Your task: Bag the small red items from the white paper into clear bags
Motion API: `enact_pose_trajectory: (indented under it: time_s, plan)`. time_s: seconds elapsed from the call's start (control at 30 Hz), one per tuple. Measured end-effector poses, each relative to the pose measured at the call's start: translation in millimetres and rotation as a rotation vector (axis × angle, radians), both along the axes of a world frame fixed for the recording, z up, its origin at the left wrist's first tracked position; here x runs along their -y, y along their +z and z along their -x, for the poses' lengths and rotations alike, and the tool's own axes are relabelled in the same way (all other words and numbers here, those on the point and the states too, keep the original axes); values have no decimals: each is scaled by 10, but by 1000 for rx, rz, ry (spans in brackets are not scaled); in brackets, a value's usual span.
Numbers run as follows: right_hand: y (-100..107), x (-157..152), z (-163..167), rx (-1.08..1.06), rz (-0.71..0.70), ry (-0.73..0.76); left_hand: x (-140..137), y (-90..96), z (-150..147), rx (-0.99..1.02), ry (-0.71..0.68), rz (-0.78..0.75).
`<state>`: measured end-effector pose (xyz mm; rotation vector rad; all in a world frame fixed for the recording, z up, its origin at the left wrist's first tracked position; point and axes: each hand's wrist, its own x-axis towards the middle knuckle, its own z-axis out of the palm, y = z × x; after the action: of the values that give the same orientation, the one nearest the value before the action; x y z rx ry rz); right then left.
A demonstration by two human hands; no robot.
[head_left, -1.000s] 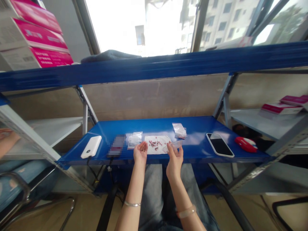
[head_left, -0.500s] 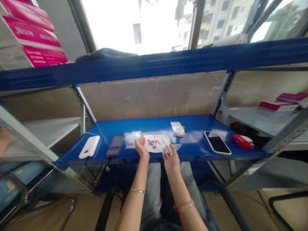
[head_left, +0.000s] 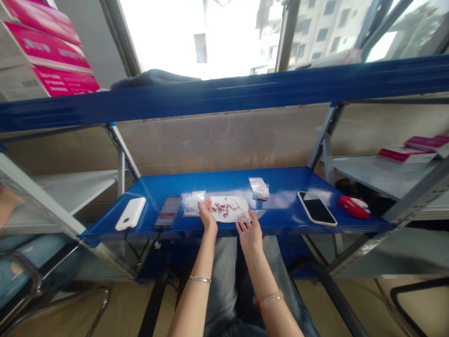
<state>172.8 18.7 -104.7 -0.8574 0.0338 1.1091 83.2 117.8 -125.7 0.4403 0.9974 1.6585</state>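
Observation:
A white cloth-like sheet (head_left: 229,216) lies on the blue shelf table, with small red and dark bead-like pieces (head_left: 221,208) scattered over it. At its left edge is my left hand (head_left: 208,217), fingers apart and touching the edge, with no clear grip on it. My right hand (head_left: 250,230) rests by the lower right edge, palm up with fingers spread, holding nothing. A clear plastic bag (head_left: 192,204) lies just left of my left hand. Another small bag (head_left: 259,188), with reddish pieces at its bottom, lies beyond the sheet to the right.
A white power bank (head_left: 131,214) with a cable and a blurred-out device (head_left: 169,210) lie to the left. On the right are a phone (head_left: 316,208) and a red item (head_left: 354,207). A blue upper shelf beam (head_left: 224,96) crosses above. Another person's arm (head_left: 7,206) shows far left.
The pieces on the sheet look slightly more spread out. My right hand's fingers have opened a little, and my left hand has barely moved.

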Motion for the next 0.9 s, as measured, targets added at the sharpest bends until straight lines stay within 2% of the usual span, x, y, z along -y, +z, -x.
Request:
enact_pose_trajectory:
  time_s: [0.6, 0.77, 0.9]
  plan:
    - [79, 31, -37, -103, 14, 31, -44, 25, 73, -162, -187, -52]
    - [54, 30, -74, -111, 8, 49, 26, 26, 109, -297, -148, -119]
    - [54, 33, -73, -104, 8, 47, 285, -9, 142, -488, -65, -230]
